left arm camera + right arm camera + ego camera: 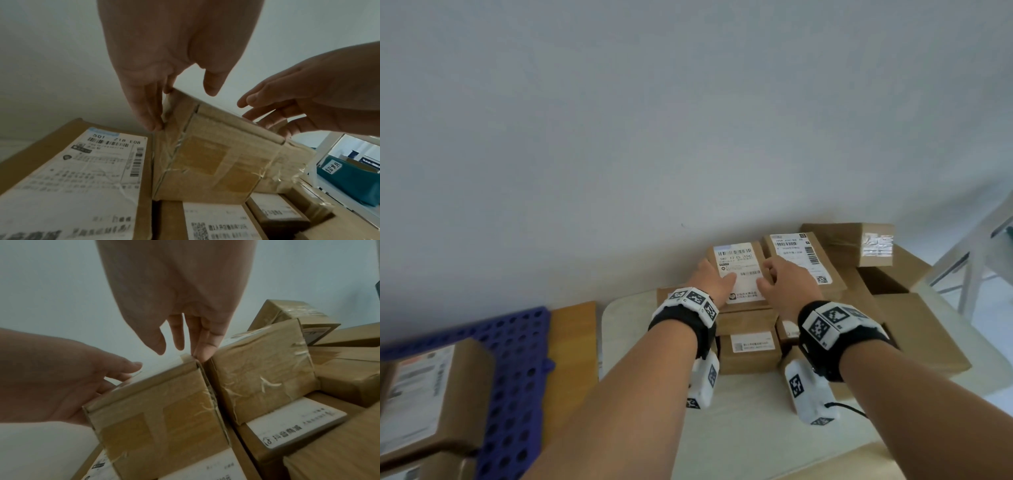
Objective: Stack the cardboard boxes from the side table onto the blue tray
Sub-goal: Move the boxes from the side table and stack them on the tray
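Observation:
A small taped cardboard box (739,263) with a white label on top stands high on a pile of boxes on the pale side table (739,428). My left hand (714,279) lies against its left side with straight fingers (152,116), the thumb hovering over the top. My right hand (787,281) reaches down its right side, fingers (200,353) slipped into the gap beside a neighbouring labelled box (801,260). The box's taped front face (216,162) (160,418) shows in both wrist views. The perforated blue tray (517,359) lies at lower left and carries a labelled box (431,394).
Several more boxes crowd the table: a large flat labelled one (72,178) to the left, small ones (750,349) below, bigger ones (914,332) to the right. A wall stands close behind. A white frame (969,274) and a teal bin (349,178) are at the right.

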Action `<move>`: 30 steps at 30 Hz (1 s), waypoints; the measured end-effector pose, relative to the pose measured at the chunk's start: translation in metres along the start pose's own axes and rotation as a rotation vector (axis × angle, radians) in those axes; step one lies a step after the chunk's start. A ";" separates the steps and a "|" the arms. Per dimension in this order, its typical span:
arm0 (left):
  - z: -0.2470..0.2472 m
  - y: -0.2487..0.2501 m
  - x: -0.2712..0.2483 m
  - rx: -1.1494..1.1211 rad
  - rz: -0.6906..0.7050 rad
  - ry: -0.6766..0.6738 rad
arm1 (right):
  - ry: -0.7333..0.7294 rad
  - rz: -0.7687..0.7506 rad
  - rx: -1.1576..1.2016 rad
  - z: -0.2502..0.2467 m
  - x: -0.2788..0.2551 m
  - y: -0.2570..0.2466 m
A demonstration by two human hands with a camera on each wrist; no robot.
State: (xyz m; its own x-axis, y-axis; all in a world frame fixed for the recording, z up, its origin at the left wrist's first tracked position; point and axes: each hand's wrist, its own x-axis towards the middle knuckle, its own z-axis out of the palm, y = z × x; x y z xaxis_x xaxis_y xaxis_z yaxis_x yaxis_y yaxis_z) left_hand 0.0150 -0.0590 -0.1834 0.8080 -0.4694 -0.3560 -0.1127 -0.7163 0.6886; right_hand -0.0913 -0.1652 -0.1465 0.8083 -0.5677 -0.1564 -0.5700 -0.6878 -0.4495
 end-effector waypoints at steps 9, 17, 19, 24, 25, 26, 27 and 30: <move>-0.008 -0.003 -0.001 -0.036 -0.153 -0.092 | -0.047 -0.036 -0.074 0.001 -0.001 -0.006; -0.022 -0.007 -0.013 -0.197 -0.240 -0.017 | -0.011 -0.054 -0.016 -0.006 -0.015 -0.013; -0.027 -0.005 -0.022 -0.258 -0.243 -0.009 | 0.007 -0.054 -0.023 -0.008 -0.021 -0.014; -0.039 -0.003 -0.044 -0.318 -0.182 0.042 | 0.061 -0.084 -0.002 -0.018 -0.037 -0.022; -0.041 -0.004 -0.049 -0.338 -0.176 0.057 | 0.069 -0.087 0.007 -0.020 -0.042 -0.023; -0.044 -0.005 -0.054 -0.361 -0.173 0.072 | 0.077 -0.092 0.017 -0.022 -0.046 -0.023; -0.046 -0.006 -0.060 -0.391 -0.175 0.084 | 0.082 -0.096 0.029 -0.024 -0.050 -0.023; -0.053 -0.011 -0.078 -0.511 -0.162 0.137 | 0.106 -0.114 0.079 -0.029 -0.065 -0.024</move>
State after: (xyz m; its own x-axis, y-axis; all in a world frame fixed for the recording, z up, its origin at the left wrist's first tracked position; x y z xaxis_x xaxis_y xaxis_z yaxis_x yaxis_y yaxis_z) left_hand -0.0161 0.0128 -0.1291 0.8636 -0.2779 -0.4206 0.2865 -0.4160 0.8631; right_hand -0.1345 -0.1242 -0.1002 0.8446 -0.5353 -0.0090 -0.4587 -0.7150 -0.5276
